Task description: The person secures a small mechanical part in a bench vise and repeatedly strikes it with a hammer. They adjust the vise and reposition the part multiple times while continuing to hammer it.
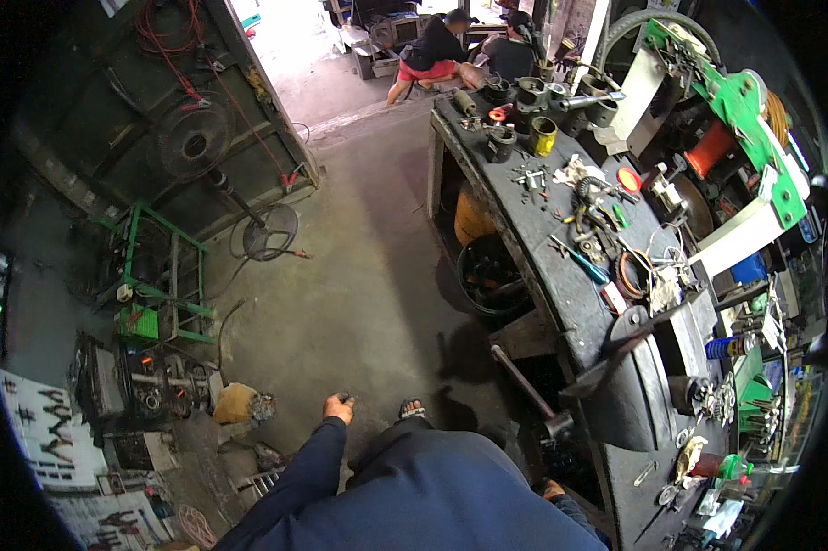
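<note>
My left hand (pixel 338 410) hangs over the concrete floor in front of me, past the end of a dark blue sleeve. Its fingers are curled in, with a small dark patch at their tips; what they hold, if anything, is too small to name. Low on the right, my right hand (pixel 553 490) is beside the workbench (pixel 584 317), near its front side. Little of that hand shows, and its fingers are hidden. A large bench vise (pixel 627 395) is mounted on the bench, its long handle (pixel 524 381) sticking out toward the floor.
Small tools, metal parts and a yellow can (pixel 542 138) cover the bench. Below stands a black bin (pixel 493 275). At left are a pedestal fan (pixel 194 138), a green metal frame (pixel 166 266) and cluttered machine parts (pixel 162 381). Two people (pixel 432 48) crouch beyond the doorway.
</note>
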### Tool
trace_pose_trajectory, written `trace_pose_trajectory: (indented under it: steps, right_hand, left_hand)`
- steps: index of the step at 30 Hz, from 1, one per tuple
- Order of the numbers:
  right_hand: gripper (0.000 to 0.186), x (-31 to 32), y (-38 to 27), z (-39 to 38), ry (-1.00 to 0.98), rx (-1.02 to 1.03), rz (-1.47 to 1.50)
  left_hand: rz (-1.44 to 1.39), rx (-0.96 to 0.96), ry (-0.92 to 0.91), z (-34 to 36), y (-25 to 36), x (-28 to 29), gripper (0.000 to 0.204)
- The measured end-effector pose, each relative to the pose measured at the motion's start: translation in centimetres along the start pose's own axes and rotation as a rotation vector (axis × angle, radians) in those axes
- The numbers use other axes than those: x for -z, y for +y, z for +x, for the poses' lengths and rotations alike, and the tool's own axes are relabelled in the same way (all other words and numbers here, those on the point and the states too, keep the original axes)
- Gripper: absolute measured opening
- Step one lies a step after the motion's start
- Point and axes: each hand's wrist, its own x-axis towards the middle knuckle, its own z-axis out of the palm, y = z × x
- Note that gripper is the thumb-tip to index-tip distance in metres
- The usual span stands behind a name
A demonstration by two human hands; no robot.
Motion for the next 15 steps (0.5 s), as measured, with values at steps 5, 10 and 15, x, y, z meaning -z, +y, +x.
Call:
trace_pose_trajectory:
  steps: [5, 10, 15]
  right_hand:
    - [0.043, 5.6, -8.3, 2.7, 0.034, -0.126, 0.204]
    - [0.04, 15.0, -17.9, 9.8, 0.116, -0.063, 0.253]
    - [0.039, 31.0, -29.8, 19.3, 0.259, 0.143, 0.149]
  left_hand:
    - [-0.148, 0.122, -0.006, 9.0, -2.4, 4.8, 0.031]
    - [0.006, 0.208, 0.091, 11.1, -1.6, 8.8, 0.031]
    - [-0.15, 0.271, 0.039, 15.1, -1.1, 11.1, 0.012]
